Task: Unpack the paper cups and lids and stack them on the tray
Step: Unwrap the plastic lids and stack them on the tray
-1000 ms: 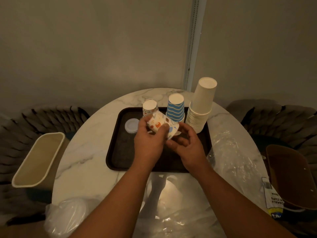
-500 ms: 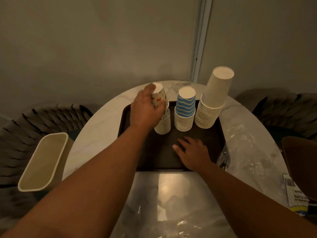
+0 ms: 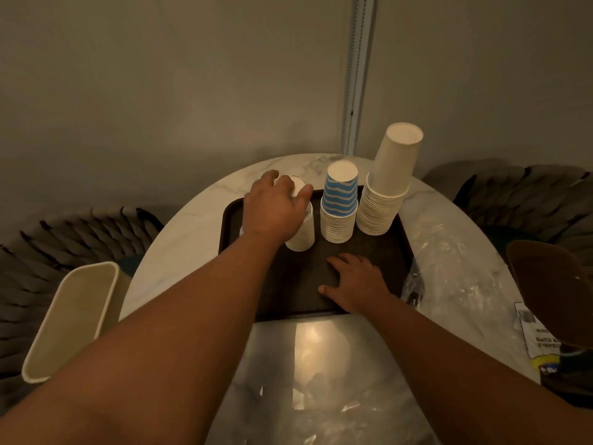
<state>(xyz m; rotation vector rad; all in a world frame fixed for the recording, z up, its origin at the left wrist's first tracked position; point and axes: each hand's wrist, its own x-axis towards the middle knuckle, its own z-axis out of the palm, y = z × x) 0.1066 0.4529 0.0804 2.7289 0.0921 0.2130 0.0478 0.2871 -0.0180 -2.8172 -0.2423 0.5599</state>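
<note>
Head view: left hand [image 3: 272, 205] gripping top of patterned cup stack [image 3: 301, 232] (upside down) on dark tray [image 3: 398, 252]; right hand [image 3: 356, 279] flat, fingers straight, on tray.

Left hand [image 3: 272, 207] extended forward, fingers curled; right hand [image 3: 356, 279] flat, palm down.

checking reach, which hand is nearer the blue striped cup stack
Left. The left hand grips the neighbouring cup stack just beside the blue striped cup stack; the right hand rests flat on the tray, nearer the person.
</note>
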